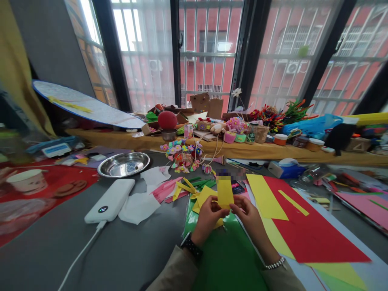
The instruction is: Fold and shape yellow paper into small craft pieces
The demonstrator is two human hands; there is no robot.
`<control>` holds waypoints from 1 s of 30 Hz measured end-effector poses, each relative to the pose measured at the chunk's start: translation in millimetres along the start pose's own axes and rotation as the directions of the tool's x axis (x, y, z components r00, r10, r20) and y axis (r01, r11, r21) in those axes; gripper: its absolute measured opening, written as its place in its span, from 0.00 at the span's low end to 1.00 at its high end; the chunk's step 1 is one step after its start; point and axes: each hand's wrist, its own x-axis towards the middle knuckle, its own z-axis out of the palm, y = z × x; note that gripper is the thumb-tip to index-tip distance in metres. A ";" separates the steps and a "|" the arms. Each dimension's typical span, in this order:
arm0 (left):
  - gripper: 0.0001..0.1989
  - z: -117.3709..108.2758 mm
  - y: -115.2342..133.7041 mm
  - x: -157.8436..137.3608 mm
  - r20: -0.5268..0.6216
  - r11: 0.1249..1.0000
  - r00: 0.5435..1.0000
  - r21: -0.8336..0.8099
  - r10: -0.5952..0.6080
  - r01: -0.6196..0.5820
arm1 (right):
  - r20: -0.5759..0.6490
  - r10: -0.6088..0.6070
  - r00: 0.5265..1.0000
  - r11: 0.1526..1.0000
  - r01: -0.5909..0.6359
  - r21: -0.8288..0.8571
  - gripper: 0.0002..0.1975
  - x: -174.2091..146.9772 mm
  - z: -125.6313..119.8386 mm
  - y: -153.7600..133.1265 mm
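Note:
Between my two hands a piece of yellow paper [225, 192] is held upright by its lower corners. My left hand [209, 216], with a watch at the wrist, pinches the lower left corner. The fingers of my right hand [249, 212], a beaded bracelet below it, close on the lower right corner. Both hands are above a green sheet [230, 258]. More folded yellow paper [201, 198] lies just behind and under my left hand. Yellow strips [184, 186] and green strips [201, 183] rest a little farther back.
Red card [321, 226] and yellow sheets [266, 196] lie at right. At left are a white power bank [110, 201] with a cable, white tissues [138, 208] and a metal plate [123, 165]. Colourful pompom crafts [182, 155] sit behind, before a cluttered window ledge [242, 150].

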 end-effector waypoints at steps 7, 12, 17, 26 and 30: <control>0.19 0.1 0.6 -0.7 0.005 1.000 1.000 -0.020 -0.015 0.015 | 0.067 0.043 0.997 0.997 -0.038 -0.066 0.13 -3.1 0.3 -4.5; 0.20 0.1 0.9 -1.3 -0.010 0.999 0.999 0.007 -0.034 0.034 | 0.055 0.073 0.996 0.996 -0.070 -0.064 0.13 -2.2 0.2 -0.5; 0.20 -0.6 -3.1 -0.9 0.009 0.999 1.000 0.040 -0.020 0.020 | 0.038 0.086 0.996 0.994 -0.083 -0.074 0.14 -2.8 0.3 -0.2; 0.20 -2.4 -3.8 2.2 -0.013 0.995 0.998 0.082 0.055 -0.054 | 0.058 0.108 0.992 0.986 -0.099 -0.135 0.16 0.4 -4.5 7.0; 0.20 -3.2 -3.6 3.3 0.011 1.000 1.000 0.027 0.002 -0.003 | 0.070 0.137 0.988 0.985 -0.129 -0.112 0.16 -0.9 -5.8 3.7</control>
